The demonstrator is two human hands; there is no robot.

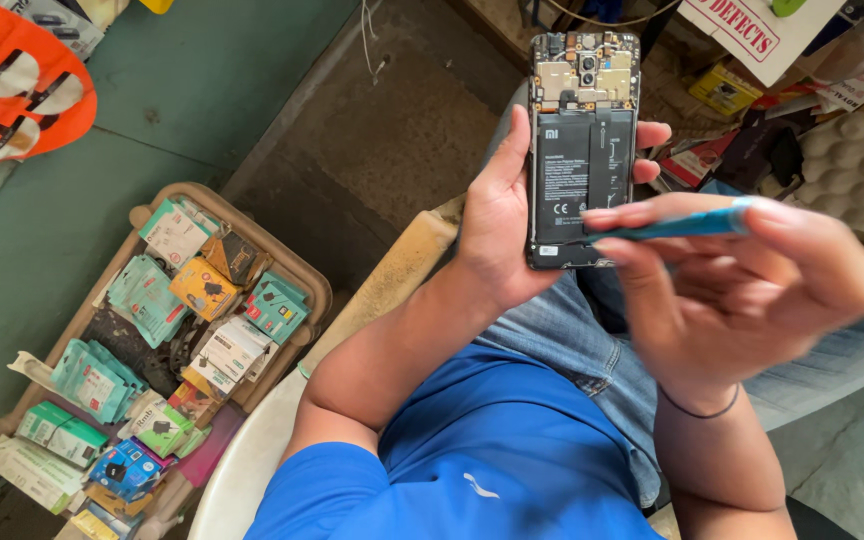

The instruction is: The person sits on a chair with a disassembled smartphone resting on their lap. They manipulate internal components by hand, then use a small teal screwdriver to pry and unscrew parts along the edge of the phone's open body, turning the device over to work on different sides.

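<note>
The opened phone (583, 150) stands with its long axis running near to far, back cover off, the black battery (564, 178) facing up. The left hand (512, 215) grasps it from the left side, fingertips showing past its right edge. The right hand (742, 285), lying right of and nearer than the phone, pinches a thin blue tool (687, 225). The tool lies almost crosswise, and its tip touches the battery's lower right part.

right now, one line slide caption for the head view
Left hand holds an opened phone while right hand brings a blue tool to it.
</note>
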